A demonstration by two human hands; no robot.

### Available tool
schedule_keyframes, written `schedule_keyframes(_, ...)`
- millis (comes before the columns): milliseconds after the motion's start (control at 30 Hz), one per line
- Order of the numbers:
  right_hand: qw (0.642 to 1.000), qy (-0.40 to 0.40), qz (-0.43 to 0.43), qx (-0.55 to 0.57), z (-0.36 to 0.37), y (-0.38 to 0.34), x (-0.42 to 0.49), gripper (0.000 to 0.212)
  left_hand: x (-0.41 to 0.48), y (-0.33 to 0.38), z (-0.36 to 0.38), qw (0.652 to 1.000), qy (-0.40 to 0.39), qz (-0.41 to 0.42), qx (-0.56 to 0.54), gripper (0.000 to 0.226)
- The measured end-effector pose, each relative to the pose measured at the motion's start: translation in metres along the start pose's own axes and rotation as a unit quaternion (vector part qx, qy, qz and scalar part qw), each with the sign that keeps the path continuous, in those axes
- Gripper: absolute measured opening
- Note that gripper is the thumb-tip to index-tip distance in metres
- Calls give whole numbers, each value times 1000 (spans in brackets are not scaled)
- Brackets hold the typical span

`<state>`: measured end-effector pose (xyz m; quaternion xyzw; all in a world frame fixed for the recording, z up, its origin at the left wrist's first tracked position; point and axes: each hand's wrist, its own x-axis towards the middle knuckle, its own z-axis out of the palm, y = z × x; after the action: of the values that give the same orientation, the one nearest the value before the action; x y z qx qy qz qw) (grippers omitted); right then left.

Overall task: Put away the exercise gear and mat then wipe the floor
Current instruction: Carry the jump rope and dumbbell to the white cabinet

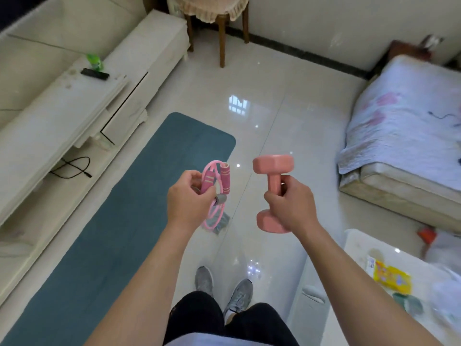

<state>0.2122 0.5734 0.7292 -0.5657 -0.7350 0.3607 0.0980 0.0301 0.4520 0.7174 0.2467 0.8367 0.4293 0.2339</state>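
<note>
Wraps fingers (275, 196) of right hand (290, 203) round the narrow bar of the probably heavy, rigid pink dumbbell (273, 166); pinches the floppy, likely light pink skipping rope (208, 179) by its handles in left hand (187, 198).

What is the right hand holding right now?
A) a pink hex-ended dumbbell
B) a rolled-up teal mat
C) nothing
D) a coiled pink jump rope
A: the right hand has its fingers curled round the bar of the pink hex-ended dumbbell, while the left hand holds the coiled pink jump rope and the teal exercise mat lies flat on the floor.
</note>
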Motion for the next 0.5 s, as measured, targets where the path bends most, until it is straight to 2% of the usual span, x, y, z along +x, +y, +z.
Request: schedule_keyframes(500,993,103,49,10,-72,-30,89,8,114,99,34,991,-98,94,12,15)
